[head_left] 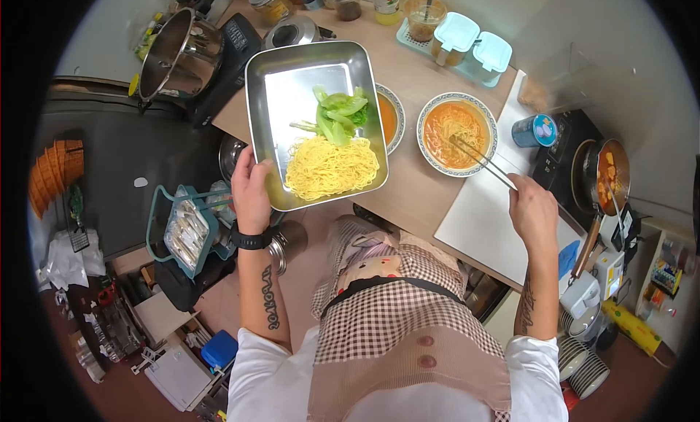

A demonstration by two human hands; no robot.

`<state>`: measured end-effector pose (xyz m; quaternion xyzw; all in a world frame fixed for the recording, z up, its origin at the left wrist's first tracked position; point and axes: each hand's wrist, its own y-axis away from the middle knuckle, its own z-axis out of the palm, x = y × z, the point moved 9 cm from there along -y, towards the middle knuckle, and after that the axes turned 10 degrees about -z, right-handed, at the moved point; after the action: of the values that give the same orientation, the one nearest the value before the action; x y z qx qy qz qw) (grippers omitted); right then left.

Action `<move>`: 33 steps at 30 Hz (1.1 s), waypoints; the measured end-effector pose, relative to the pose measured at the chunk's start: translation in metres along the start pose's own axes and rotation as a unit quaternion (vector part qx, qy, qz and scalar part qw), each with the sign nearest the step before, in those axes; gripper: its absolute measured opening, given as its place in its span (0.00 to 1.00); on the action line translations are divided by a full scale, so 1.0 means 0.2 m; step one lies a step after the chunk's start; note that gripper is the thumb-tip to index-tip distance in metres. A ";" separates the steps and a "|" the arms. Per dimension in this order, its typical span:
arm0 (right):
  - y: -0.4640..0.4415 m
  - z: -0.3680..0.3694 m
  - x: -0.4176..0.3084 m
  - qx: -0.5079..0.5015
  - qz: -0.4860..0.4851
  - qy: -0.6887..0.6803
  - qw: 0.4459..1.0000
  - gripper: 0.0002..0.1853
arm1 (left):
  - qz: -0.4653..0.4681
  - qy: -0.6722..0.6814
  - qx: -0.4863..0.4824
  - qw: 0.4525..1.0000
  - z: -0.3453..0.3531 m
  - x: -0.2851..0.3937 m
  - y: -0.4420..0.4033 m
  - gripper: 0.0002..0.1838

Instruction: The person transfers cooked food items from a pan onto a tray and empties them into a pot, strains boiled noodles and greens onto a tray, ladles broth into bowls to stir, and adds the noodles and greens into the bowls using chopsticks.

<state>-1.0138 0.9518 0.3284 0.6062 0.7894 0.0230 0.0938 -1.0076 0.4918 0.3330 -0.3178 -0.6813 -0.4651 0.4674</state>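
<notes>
My left hand (252, 192) grips the near left edge of a rectangular metal tray (286, 94), held up over the counter. On the tray lie a heap of yellow noodles (332, 168) and, above it, some green lettuce leaves (340, 114). In my right hand (533, 209) is a pair of chopsticks (490, 167), their tips down in the noodles of a patterned bowl (423, 136) of orange-red soup (437, 126). A second bowl (397, 108) with orange soup stands just left of it, partly hidden by the tray.
Lidded condiment containers (457, 32) and several jars (270, 2) line the counter's back. A blue can (536, 131) stands right of the bowl, near a pan (611, 175) on a black cooktop (558, 159). At the left is a large steel pot (175, 55).
</notes>
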 end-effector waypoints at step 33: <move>-0.62 0.17 -0.65 -0.313 -0.124 -0.363 0.869 0.19 | 0.086 0.055 0.103 0.989 -0.02 -0.32 -0.16 0.20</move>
<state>-1.0939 0.7913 0.2915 0.4079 0.7201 0.0352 0.5602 -1.0103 0.4769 0.2631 -0.2995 -0.6685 -0.3674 0.5731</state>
